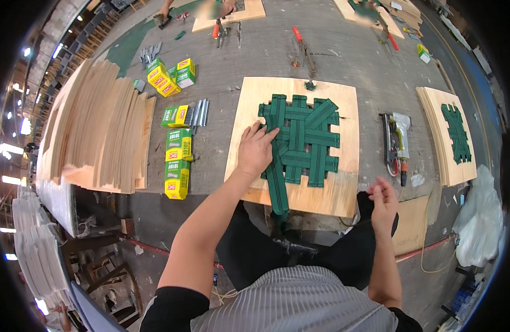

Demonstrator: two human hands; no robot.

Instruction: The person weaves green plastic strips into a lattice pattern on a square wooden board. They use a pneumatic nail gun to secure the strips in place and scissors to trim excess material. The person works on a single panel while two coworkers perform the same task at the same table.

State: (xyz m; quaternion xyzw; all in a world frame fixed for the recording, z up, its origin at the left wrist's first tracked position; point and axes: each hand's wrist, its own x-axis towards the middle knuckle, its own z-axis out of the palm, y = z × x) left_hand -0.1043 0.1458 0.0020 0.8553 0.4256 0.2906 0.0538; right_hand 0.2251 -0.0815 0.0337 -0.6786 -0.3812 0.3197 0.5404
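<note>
A pale wooden board point(343, 193) lies in front of me with green webbing straps point(299, 135) woven across its middle, over gaps. One loose green strap point(277, 191) slants down past the board's near edge. My left hand point(256, 149) rests palm down at the left of the weave, its fingers pinning this strap near its upper end. My right hand point(383, 205) hovers by the board's near right corner, fingers loosely bent and apart, with nothing visible in them. Right of the board, a staple gun point(402, 135) lies on the table.
Yellow-green boxes point(178, 145) and staple strips point(199, 113) sit to the left, before stacked wooden panels point(100, 127). Another webbed board point(459, 135) tops a stack at right. A red-handled tool point(298, 36) lies beyond my board. Other people's hands point(226, 8) work at the far side.
</note>
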